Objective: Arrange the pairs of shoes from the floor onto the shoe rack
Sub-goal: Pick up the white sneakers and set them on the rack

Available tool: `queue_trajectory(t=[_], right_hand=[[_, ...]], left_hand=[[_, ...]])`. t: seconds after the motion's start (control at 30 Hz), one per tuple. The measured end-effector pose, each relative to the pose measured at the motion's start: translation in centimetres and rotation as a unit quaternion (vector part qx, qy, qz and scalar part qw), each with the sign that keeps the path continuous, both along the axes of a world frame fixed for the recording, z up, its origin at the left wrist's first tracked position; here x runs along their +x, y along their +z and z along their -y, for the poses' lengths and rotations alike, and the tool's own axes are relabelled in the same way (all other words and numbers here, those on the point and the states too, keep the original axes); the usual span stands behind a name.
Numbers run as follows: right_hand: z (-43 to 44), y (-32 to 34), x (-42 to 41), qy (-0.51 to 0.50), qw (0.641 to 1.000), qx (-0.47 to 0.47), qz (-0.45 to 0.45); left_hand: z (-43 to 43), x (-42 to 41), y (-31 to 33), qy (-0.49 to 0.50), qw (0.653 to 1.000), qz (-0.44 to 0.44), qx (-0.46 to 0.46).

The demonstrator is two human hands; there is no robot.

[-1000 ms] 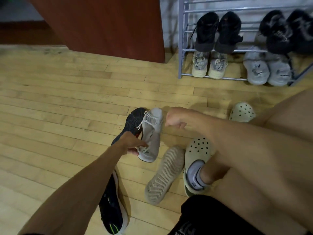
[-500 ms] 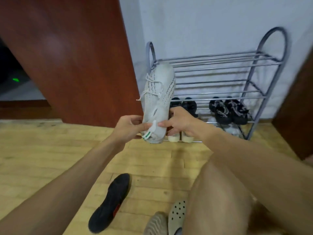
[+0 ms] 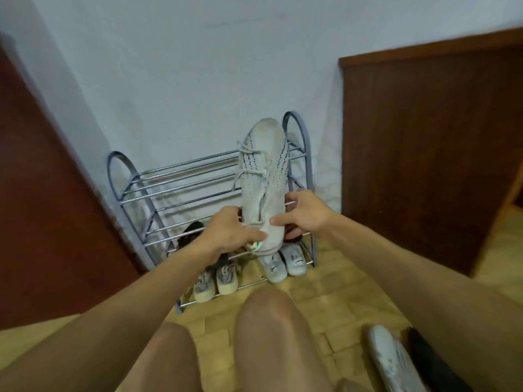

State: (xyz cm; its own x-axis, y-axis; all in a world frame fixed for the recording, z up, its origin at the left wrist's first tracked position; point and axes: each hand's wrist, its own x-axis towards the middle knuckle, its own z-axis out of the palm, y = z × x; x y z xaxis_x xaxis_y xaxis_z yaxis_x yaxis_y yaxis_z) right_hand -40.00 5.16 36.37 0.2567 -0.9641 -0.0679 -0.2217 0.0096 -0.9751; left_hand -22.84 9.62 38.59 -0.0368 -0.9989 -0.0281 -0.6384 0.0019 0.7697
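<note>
The shoe rack is standing against the wall, and every position below is being given relative to it. Its upper rails are carrying nothing that can be seen; a clear run of rail is showing toward its left side and at mid-width.

The pale knit sneaker is being held in front of the rack's right half, toe up and heel down, clear of every rail. The left hand is closing its fingers around the heel end from the left, and the right hand is pinching the heel from the right; both are curled firmly on this one shoe, with no other object in either.

Procedure for the step in hand, as judged from this view: tip the toe forward and down until the sole is lying level, then slide the shoe toe-first onto a free upper tier so that the sole is bridging at least two rails. Leave room beside it for its mate. Release only when the heel is resting on a rail, since a narrow sole could slip between the bars.

Contents of the rack: on the bottom tier, a grey pair is sitting at the left and a light pair at the right. Dark shoes are occupying the tier above, partly hidden behind the hands.

On the floor, in front of the rack and to its right, another pale shoe is lying beside a dark one.
</note>
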Motion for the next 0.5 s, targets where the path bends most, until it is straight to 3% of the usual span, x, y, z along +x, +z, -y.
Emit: queue_trajectory(t=[0.27,0.4,0.5], right_hand=[[-2.4,-5.3,-13.7,0.035,0.997,0.075,-0.008],[-4.0,-10.7,-18.7,0.001,0.993,0.120,0.011],[-6.0,-15.9,-21.9,-0.037,0.983,0.177,0.020]], left_hand=[[0.7,-10.6,-7.0,0.041,0.972,-0.159,0.166],[-0.8,-15.8,-12.5,0.055,0.951,-0.213,0.218],[-2.8,-19.5,-17.2,0.039,0.917,-0.236,0.319]])
